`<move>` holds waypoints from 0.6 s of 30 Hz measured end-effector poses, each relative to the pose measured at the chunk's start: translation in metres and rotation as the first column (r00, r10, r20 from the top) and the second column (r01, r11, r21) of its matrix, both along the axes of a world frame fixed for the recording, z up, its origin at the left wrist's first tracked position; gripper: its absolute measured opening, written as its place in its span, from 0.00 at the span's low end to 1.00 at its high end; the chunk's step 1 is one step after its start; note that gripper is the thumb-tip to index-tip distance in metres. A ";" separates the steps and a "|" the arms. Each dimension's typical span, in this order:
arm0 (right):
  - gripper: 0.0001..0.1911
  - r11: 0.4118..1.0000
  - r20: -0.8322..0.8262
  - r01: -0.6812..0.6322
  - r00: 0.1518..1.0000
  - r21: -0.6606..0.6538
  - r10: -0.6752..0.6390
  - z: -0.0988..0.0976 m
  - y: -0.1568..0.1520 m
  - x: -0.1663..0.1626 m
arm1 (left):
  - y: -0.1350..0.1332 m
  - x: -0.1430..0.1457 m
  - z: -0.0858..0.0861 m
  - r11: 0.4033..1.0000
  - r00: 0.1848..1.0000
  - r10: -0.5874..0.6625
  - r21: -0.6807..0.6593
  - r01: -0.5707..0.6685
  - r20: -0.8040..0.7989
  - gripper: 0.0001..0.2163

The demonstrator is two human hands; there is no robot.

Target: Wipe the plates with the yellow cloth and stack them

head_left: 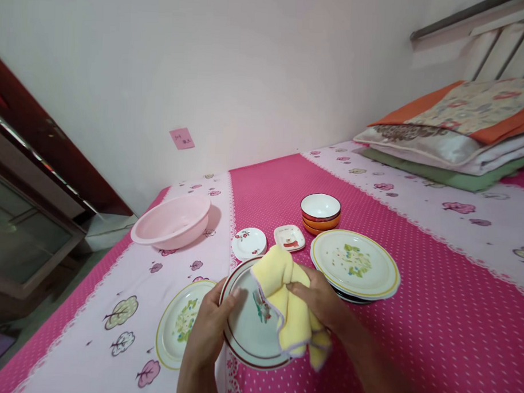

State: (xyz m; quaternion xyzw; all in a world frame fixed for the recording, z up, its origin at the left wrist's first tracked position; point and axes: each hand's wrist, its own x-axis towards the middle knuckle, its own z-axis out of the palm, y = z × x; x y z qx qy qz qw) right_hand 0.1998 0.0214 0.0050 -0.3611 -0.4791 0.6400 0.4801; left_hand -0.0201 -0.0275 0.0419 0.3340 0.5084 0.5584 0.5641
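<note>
My left hand grips the left rim of a white plate with a dark red edge, thumb on its upper face. The plate is held up, tilted, above the bedspread. In my right hand is a bunched yellow cloth with a purple hem; it lies over the plate's right part and hides that rim. A yellow-rimmed plate with a green pattern lies left, partly behind my left hand. To the right is a stack of plates, topped by a similar yellow-rimmed one.
Beyond the held plate are small flowered dishes, a small square dish and stacked orange bowls. A pink basin stands far left. Folded bedding is piled at the right, against the wall side.
</note>
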 end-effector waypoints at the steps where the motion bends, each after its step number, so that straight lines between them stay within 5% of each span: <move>1: 0.18 1.000 0.015 -0.024 1.000 0.011 0.024 -0.001 -0.001 0.001 | -0.002 0.000 0.000 0.999 0.998 -0.051 -0.014 0.050 -0.035 0.25; 4: 0.19 0.999 0.041 -0.031 0.999 0.023 0.030 -0.001 -0.001 0.000 | -0.003 0.004 -0.001 0.999 0.997 -0.034 -0.004 0.034 -0.073 0.23; 8: 0.23 0.999 0.003 0.031 1.000 -0.024 -0.031 0.000 0.003 -0.002 | 0.002 0.010 -0.003 0.989 0.990 0.142 0.031 -0.141 -0.014 0.23; 12: 0.22 0.984 -0.065 0.132 0.988 -0.120 -0.140 -0.010 0.001 -0.020 | 0.007 0.024 -0.003 0.920 0.917 0.378 0.061 -0.388 0.126 0.23; 18: 0.23 0.935 -0.274 0.151 0.930 -0.320 -0.244 -0.027 -0.016 -0.061 | 0.002 0.056 -0.005 0.833 0.828 0.540 0.044 -0.552 0.150 0.17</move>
